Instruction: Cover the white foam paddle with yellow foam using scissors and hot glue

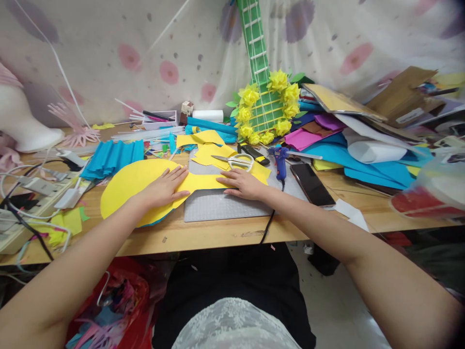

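A yellow guitar-shaped paper cutout point(127, 186) lies across the table and a grey cutting mat point(207, 206), with a blue layer showing along its lower edge. My left hand point(165, 186) rests flat on its rounded body, fingers stretched out. On the narrow neck my right hand point(241, 183) lies with fingers extended. Just behind that hand, white-handled scissors point(241, 161) sit on yellow paper scraps point(207, 154). A blue glue gun point(280, 162) is to the right, its black cord running over the table's front edge.
A green paper guitar with yellow flowers point(259, 109) stands at the back. Blue pleated paper point(114, 157) and power strips point(39, 198) are at left. A phone point(311, 184), stacked coloured papers point(363, 150) and a clear tub point(432, 189) lie right. A red bag point(141, 286) of scraps is below.
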Available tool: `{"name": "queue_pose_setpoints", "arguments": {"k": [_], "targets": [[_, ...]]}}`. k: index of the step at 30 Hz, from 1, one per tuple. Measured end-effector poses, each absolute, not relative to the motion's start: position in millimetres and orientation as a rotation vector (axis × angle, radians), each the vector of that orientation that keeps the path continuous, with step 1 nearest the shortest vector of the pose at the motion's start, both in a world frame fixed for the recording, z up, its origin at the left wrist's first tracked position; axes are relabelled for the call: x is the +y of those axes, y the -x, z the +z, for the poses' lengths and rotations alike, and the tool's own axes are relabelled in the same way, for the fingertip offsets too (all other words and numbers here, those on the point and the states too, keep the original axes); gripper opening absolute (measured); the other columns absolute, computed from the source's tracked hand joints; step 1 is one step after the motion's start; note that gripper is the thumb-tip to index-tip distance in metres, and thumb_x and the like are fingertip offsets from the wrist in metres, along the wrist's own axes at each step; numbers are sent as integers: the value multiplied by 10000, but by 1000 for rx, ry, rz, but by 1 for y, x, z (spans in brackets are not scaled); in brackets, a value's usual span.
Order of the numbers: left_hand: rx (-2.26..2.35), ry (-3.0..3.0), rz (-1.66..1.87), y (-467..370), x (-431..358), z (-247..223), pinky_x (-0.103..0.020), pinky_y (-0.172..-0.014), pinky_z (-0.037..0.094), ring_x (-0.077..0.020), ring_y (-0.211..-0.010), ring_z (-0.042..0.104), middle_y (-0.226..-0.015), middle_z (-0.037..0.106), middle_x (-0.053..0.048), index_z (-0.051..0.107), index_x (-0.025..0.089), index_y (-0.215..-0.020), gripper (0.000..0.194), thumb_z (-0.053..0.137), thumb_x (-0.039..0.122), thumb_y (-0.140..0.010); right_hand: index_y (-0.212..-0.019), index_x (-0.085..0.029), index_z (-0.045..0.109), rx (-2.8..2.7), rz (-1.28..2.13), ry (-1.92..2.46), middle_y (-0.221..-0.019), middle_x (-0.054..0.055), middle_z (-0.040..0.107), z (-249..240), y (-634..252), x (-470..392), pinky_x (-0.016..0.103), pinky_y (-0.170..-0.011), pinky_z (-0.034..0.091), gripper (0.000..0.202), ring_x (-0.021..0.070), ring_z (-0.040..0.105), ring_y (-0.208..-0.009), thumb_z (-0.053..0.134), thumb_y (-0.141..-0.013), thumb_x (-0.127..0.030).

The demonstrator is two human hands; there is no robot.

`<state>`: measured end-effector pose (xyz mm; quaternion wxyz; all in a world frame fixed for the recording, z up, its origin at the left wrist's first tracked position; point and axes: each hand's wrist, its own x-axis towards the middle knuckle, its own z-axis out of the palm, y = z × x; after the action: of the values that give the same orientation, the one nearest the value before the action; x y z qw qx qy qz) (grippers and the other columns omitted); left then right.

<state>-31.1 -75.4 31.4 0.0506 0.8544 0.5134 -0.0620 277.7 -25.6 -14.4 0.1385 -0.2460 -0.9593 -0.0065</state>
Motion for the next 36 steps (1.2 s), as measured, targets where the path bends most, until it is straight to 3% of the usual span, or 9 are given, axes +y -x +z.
{"name": "queue_pose_setpoints", "arguments": {"k": [18, 36], "targets": [[1568, -2582, -164, 45, -75, 30, -378, -1166, 80, -223, -1433, 77, -1556, 99, -95, 157, 101, -1483, 806, 212, 633, -880, -1360, -215, 481, -2820, -24, 705, -1401, 133, 460, -13, -269, -21, 469, -982, 376, 538, 267, 490, -1167, 293, -943, -498], [1590, -2552, -203, 46, -75, 37, -385, -1164, 92, -230, -1431, 95, -1555, 103, -69, 186, 142, -1483, 806, 243, 651, -861, -1374, -204, 460, -2791, -17, 734, -1419, 143, 434, -11, -267, -28, 463, -987, 370, 573, 276, 476, -1185, 364, -914, -532]]}}
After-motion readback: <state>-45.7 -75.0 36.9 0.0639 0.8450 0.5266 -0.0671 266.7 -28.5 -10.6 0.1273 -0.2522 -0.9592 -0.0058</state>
